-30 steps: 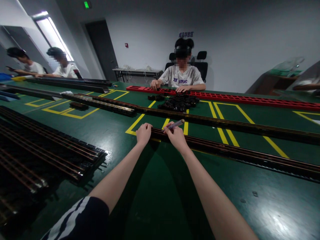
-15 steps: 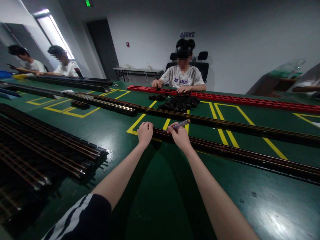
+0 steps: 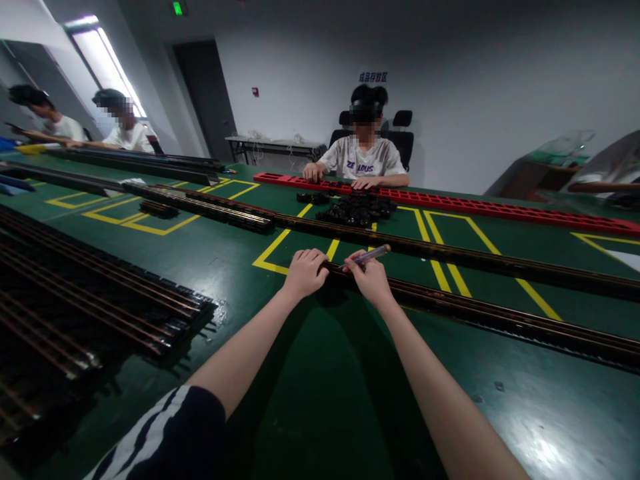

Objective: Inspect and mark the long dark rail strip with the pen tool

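Note:
A long dark rail with coppery strips [image 3: 450,300] runs from the middle of the green table to the right. My left hand [image 3: 304,275] is closed around its left end, which the fingers hide. In my right hand [image 3: 371,279] is a pen [image 3: 373,254] with a see-through barrel, pinched between thumb and fingers. Its back end points up and right; the tip is down at the rail's top, too small to tell whether it touches. Just beyond both hands lies another long dark rail [image 3: 490,260].
Rows of dark rails [image 3: 125,293] lie at left. Across the table, a person [image 3: 367,157] has hands at a long red slotted frame [image 3: 450,201], with a pile of black parts [image 3: 355,210] before it. Two more people sit far left. Yellow tape [image 3: 437,257] marks the table [image 3: 310,413].
Both my hands have moved slightly right along the rail, and the left is now closer to the right. The pen stays in my right hand, tilted somewhat flatter.

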A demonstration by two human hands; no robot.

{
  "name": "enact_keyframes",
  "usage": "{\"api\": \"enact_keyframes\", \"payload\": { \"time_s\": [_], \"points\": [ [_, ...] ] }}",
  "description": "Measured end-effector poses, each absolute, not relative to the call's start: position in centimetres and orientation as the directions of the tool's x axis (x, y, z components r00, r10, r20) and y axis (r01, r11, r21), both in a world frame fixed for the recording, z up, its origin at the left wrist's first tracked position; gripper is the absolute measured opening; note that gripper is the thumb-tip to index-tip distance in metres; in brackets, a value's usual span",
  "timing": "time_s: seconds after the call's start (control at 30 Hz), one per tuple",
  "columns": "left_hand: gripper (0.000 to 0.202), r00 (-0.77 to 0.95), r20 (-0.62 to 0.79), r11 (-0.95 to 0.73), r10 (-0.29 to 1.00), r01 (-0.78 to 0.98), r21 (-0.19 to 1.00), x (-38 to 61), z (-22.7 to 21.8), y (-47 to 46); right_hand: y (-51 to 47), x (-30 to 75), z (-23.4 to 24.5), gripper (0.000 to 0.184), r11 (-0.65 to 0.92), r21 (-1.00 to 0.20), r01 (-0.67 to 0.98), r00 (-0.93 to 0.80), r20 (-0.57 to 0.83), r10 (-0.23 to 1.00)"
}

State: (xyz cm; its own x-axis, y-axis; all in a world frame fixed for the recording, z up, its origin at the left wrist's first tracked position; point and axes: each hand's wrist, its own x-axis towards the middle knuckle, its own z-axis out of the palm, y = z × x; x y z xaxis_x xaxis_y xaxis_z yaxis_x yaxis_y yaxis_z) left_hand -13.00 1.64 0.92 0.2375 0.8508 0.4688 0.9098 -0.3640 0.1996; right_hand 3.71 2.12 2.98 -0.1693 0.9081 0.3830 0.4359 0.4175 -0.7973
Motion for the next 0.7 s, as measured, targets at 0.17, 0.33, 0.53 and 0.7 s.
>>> {"api": "enact_keyframes", "payload": {
  "time_s": [0.17, 0.33, 0.53, 0.7],
  "points": [
    [0.03, 0.312, 0.403, -0.397, 0.861, 0.906, 0.147, -12.87, 0.99, 1.6, 2.3, 4.17, 2.91, 0.01, 0.432, -0.786, 0.442, -0.174, 0.397, 0.901],
    [0.033, 0.324, 0.404, -0.41, 0.856, 0.901, 0.146, -12.95, 0.94, 1.65, 2.45, 4.45, 2.93, 0.011, 0.435, -0.8, 0.412, -0.177, 0.398, 0.9],
    [0.032, 0.334, 0.422, -0.419, 0.843, 0.899, 0.126, -13.04, 0.82, 1.66, 2.49, 4.78, 3.42, 0.01, 0.404, -0.818, 0.409, -0.174, 0.365, 0.915],
    [0.032, 0.334, 0.413, -0.412, 0.847, 0.904, 0.114, -13.04, 0.75, 1.68, 2.32, 4.7, 3.41, 0.011, 0.451, -0.778, 0.438, -0.217, 0.396, 0.892]
  ]
}}
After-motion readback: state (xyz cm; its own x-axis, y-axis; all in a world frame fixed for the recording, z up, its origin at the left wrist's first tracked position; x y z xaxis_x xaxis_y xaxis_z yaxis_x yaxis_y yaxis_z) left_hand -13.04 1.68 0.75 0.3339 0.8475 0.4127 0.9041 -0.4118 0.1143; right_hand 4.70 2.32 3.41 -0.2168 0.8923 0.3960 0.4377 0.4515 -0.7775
